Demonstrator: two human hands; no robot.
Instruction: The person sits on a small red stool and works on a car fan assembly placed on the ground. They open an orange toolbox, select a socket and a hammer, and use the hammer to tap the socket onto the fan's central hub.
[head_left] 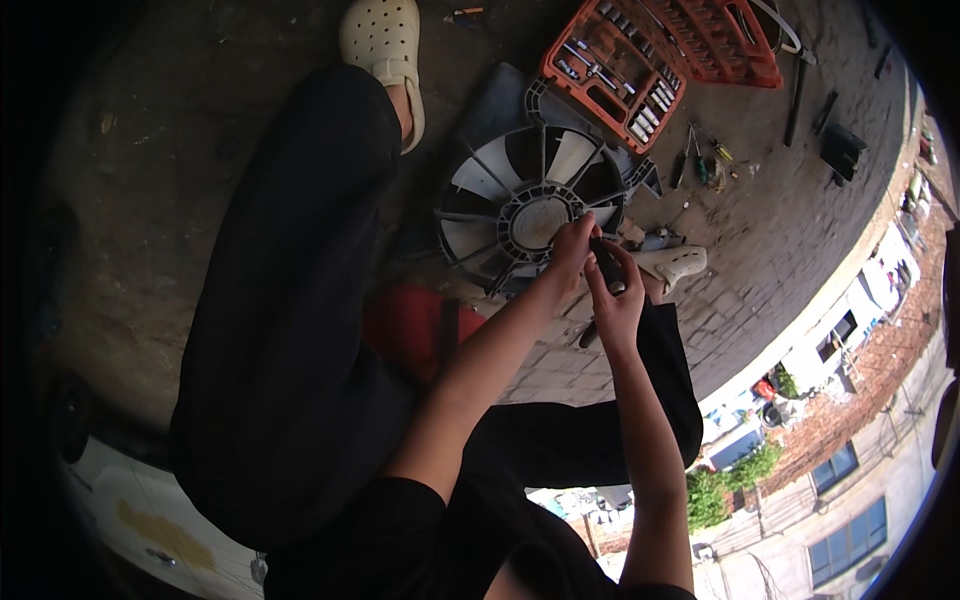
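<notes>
A round radiator fan in its dark frame (pixel 541 222) lies on the ground between my feet, with grey blades and a ring-shaped hub. My left hand (pixel 573 246) is closed above the fan's near right side; what its fingers hold, if anything, is hidden. Right beside it, my right hand (pixel 618 287) is closed with bent fingers round a small black object (pixel 602 247), whose kind I cannot tell. The two hands nearly touch. Below my right hand a dark handle-like piece (pixel 588 335) shows, too small to name.
Beyond the fan an orange socket set case (pixel 608 92) lies open. To its right are pliers (pixel 686 155), a yellow-handled screwdriver (pixel 722 150) and a black box-like piece (pixel 843 152). A red object (pixel 410 325) sits under my left forearm. My feet wear cream clogs (pixel 383 38).
</notes>
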